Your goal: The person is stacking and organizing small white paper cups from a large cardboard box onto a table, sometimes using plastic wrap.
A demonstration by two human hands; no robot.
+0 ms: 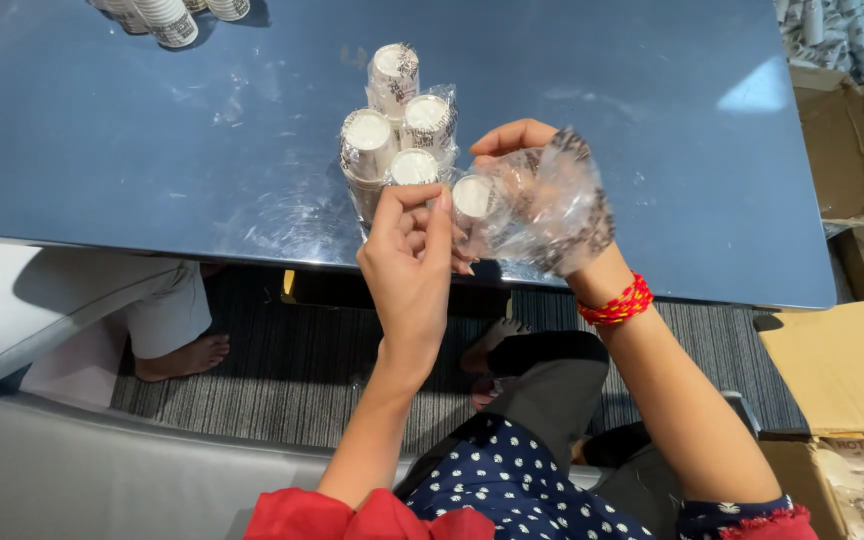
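My left hand (409, 250) pinches the end of a stack of small white paper cups (472, 197) wrapped in clear plastic. Around the clear plastic wrapper (552, 205) my right hand (537, 195) is curled, its fingers showing through the film, with a red thread band on the wrist. Both hands hover over the near edge of a glossy dark blue table (202, 150). Just behind them, several wrapped cup stacks (397, 125) stand upright on the table, close to my left fingertips.
More cup stacks (167, 15) lie at the table's far left edge. Open cardboard boxes (852, 150) sit at the right, and the lower one (857, 470) holds more cups. Another person's bare foot (187, 355) rests on the striped carpet under the table.
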